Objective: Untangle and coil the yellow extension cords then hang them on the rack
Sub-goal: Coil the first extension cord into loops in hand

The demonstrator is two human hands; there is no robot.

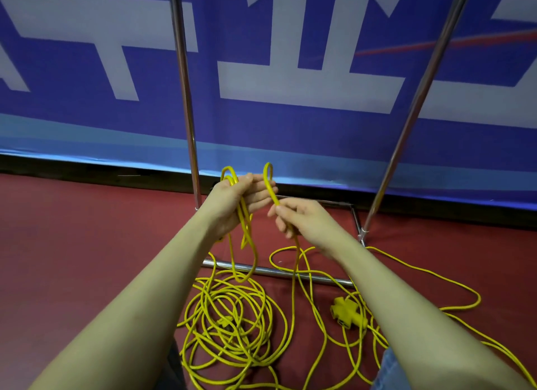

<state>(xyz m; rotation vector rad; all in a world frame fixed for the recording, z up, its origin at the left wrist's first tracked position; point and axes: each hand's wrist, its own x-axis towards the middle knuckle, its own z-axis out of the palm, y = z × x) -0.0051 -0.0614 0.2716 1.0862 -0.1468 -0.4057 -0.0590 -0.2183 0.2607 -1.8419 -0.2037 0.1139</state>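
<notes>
Head view: coiling is under way. A few loops of yellow cord (pixel 245 215) are gripped in the left hand (pixel 235 203); the next loop is pinched by the right hand (pixel 302 218). Most cord lies tangled on the near floor (pixel 87 230), before the rack (pixel 186 99). More slack must be drawn up.

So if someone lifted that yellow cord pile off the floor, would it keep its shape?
Probably not. The yellow cord pile lies in loose, uneven loops, so it would likely sag and spill. Strands hanging limp from the left hand suggest floppiness; snagging seems likely.
</notes>
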